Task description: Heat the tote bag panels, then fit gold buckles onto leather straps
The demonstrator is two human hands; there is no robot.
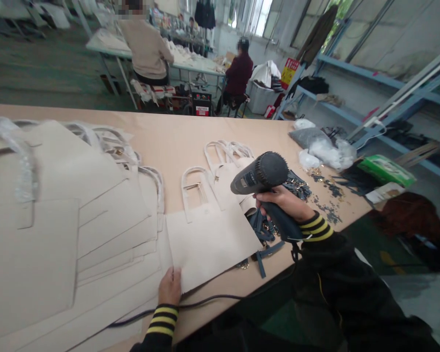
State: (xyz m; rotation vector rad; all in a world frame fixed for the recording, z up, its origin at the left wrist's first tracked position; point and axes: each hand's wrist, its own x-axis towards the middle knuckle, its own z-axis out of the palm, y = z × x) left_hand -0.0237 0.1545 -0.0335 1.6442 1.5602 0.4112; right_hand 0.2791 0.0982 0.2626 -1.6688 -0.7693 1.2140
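Observation:
In my right hand is a black hair dryer, gripped by its handle, its nozzle pointing left over the bags. A cream tote bag lies flat beneath it, its looped handle stretching away from me. My left hand is closed on the bag's near left corner, thumb on top. Behind this bag, partly covered by the dryer, lie more cream bags with looped handles. Dark blue straps with gold metal fittings lie to the right, under and beside my right hand.
Stacked cream bags with plastic-wrapped handles fill the table's left side. A black cord runs along the near edge. Small fittings, plastic bags and a green package sit at right. Two people sit near another table behind.

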